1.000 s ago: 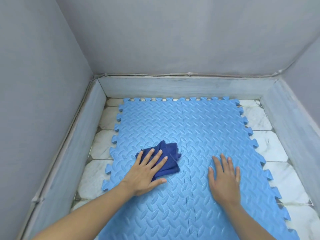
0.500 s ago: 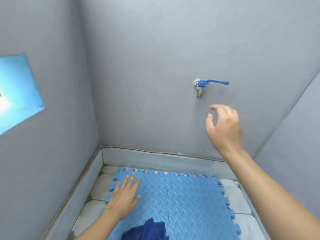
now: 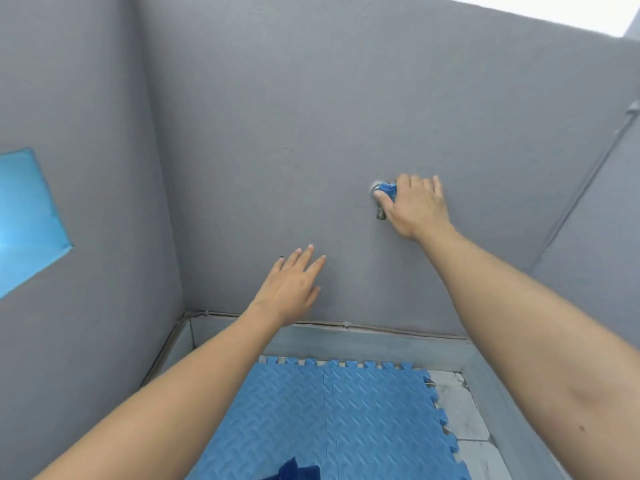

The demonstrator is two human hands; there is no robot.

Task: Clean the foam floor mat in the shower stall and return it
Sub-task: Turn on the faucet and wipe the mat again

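The light blue foam floor mat [image 3: 339, 414] lies on the shower stall floor at the bottom of the view. A dark blue cloth [image 3: 294, 472] rests on it at the bottom edge, mostly cut off. On the grey back wall sits a tap with a blue handle [image 3: 383, 189]. My right hand [image 3: 415, 206] is closed around that handle and hides most of it. My left hand [image 3: 292, 287] hovers in the air in front of the wall with fingers spread, holding nothing.
Grey walls enclose the stall on three sides. A bright blue window opening [image 3: 24, 216] is in the left wall. A grey raised curb [image 3: 363, 344] runs along the base of the back wall. White marble floor [image 3: 460, 410] shows right of the mat.
My right hand rose and closed on the tap handle. My left hand lifted off the mat into the air. The view tilted up from the floor to the wall.
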